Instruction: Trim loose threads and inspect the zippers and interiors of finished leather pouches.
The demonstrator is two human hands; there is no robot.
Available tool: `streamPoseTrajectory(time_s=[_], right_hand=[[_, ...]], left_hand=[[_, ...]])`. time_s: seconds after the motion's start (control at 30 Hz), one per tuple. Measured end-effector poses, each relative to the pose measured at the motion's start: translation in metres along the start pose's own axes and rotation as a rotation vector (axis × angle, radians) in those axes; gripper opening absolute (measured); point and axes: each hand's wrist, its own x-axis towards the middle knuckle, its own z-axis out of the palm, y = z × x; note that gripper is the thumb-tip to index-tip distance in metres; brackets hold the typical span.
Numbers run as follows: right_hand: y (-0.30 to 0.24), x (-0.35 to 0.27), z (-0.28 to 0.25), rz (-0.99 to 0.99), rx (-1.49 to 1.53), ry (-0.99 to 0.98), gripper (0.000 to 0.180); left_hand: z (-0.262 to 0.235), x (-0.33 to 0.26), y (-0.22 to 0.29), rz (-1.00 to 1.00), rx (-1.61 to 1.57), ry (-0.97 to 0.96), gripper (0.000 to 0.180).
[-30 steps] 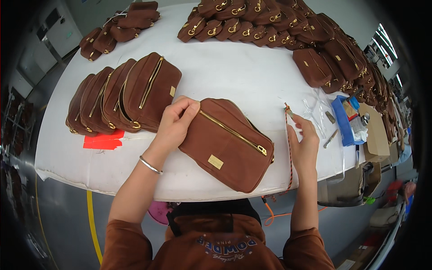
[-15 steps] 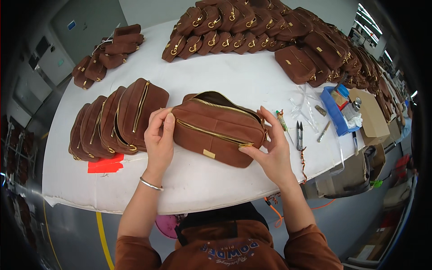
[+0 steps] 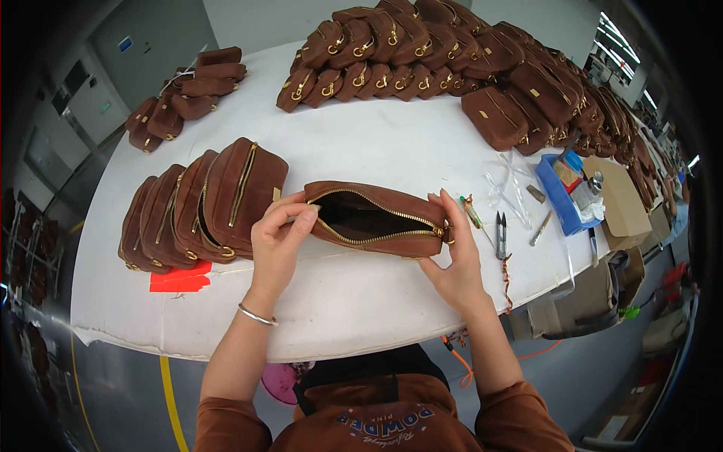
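Between my hands is a brown zippered pouch (image 3: pixel 376 247), its top turned up toward me. The gold zipper along its top is undone, and the dark inside shows. My left hand (image 3: pixel 280 233) pinches the pouch's left end beside the zipper, thumb and fingers closed on it. At the other end, my right hand (image 3: pixel 459 260) grips the side near a gold ring, fingers behind and thumb along the front lower edge. A row of similar brown pouches (image 3: pixel 252 196) stands just left of my left hand.
Many brown pouches (image 3: pixel 493 120) are piled along the table's (image 3: pixel 339 139) far side, with a smaller group (image 3: pixel 192 105) at far left. Right of me lie thread snips (image 3: pixel 501 235), an awl-like tool (image 3: pixel 472 212), a blue bin (image 3: pixel 561 192) and a cardboard box (image 3: pixel 614 203). Red tape (image 3: pixel 181 279) marks the tabletop.
The pouch has been tilted so its front panel with the second zipper and gold plate turned out of sight, and its open top now faces up. Both hands still hold its ends.
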Motion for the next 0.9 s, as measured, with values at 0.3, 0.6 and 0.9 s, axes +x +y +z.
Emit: streamPoseTrajectory(time_s=[0.3,0.6,0.9], right_hand=[[0.009,-0.015,0.009,0.299,0.276,-0.005,0.093],[0.024,-0.018,0.001,0.468,1.000,0.072,0.088],[0.012,-0.014,-0.004,0.568,1.166,0.141,0.081]], left_hand=[[0.005,-0.005,-0.014,-0.245,-0.083,-0.005,0.048],[0.012,-0.006,-0.016,-0.131,-0.098,-0.074,0.058],[0.019,-0.007,-0.010,0.028,-0.106,-0.095,0.050]])
